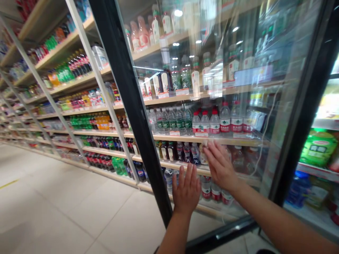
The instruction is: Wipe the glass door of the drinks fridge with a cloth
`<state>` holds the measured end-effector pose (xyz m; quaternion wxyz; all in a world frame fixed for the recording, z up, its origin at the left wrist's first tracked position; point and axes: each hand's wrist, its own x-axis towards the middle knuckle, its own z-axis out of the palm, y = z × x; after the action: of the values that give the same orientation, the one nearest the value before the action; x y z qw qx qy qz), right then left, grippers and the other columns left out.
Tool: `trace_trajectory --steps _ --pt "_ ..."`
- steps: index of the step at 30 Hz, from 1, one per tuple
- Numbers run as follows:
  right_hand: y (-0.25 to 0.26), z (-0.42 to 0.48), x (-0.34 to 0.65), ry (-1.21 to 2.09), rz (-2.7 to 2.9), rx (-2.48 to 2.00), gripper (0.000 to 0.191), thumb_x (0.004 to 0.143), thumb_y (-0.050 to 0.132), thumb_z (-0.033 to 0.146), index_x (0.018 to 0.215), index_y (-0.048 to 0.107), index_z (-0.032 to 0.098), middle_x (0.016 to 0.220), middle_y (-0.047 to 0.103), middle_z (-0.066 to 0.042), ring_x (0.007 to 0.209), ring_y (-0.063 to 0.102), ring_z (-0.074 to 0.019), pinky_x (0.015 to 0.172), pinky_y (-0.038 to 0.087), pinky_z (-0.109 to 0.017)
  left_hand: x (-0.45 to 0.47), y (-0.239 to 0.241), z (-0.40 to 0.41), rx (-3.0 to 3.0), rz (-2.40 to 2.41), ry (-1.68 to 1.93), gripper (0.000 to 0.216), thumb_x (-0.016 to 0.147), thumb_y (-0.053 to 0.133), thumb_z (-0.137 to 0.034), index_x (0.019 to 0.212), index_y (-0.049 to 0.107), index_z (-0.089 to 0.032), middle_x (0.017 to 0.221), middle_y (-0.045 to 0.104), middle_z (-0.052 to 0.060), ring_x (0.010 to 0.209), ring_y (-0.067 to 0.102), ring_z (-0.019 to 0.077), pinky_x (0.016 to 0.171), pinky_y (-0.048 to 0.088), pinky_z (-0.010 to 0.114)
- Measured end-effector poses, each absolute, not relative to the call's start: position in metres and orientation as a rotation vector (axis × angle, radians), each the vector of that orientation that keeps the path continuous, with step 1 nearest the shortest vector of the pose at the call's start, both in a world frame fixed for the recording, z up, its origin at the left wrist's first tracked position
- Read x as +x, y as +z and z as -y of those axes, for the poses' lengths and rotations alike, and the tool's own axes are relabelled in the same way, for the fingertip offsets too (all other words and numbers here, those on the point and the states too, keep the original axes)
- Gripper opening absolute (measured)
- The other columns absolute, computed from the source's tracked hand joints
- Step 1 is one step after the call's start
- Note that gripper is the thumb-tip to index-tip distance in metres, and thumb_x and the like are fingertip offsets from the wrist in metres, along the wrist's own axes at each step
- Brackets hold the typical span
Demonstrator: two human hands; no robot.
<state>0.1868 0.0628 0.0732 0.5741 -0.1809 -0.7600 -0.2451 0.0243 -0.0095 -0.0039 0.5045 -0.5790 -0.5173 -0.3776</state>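
A tall glass cooler door (233, 70) in a black frame (132, 106) swings across the middle of the view. My left hand (186, 190) lies flat against the lower glass, fingers up and spread, holding nothing. My right hand (218, 164) also presses flat on the glass, slightly higher and to the right, fingers stretched toward the left. Through the glass I see water bottles with red caps (219, 121) and green-labelled bottles (172, 121) on a wooden shelf, and dark drink bottles (180, 151) one shelf below.
A long row of cooler shelves (79, 116) packed with colourful drinks runs away to the left. Light floor tiles (66, 204) lie below. To the right of the door, the cooler interior shows green packs (319, 146) and a blue container (299, 188).
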Motion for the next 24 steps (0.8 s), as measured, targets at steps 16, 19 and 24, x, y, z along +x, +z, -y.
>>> trace_trajectory --steps 16,19,24 --pt "0.047 -0.094 0.248 -0.613 1.789 -0.484 0.069 0.091 0.052 0.010 0.154 0.029 0.029 0.152 0.047 -0.009 0.145 0.037 -0.0271 0.115 0.041 -0.053 0.023 0.003 0.012 -1.404 1.236 -0.862 0.067 0.092 0.058 -0.031 0.151 0.030 -0.015 0.140 0.057 0.011 0.150 0.016 0.0239 0.125 0.010 0.047" --pt "0.076 -0.107 0.271 -0.599 1.667 -0.570 0.065 0.093 0.050 0.013 0.153 0.031 0.027 0.156 0.040 -0.009 0.147 0.033 -0.0277 0.118 0.035 -0.055 0.024 0.003 0.012 -1.385 1.237 -0.848 0.067 0.092 0.059 -0.030 0.151 0.031 -0.015 0.141 0.055 0.011 0.150 0.017 0.0241 0.125 0.011 0.047" --pt "0.064 -0.120 0.292 -0.386 1.387 -0.786 0.056 0.097 0.047 0.024 0.152 0.036 0.022 0.159 0.034 -0.011 0.146 0.035 -0.0275 0.120 0.033 -0.052 0.024 -0.001 0.011 -1.390 1.240 -0.857 0.064 0.093 0.057 -0.031 0.150 0.033 -0.015 0.141 0.055 0.011 0.149 0.019 0.0253 0.124 0.012 0.049"
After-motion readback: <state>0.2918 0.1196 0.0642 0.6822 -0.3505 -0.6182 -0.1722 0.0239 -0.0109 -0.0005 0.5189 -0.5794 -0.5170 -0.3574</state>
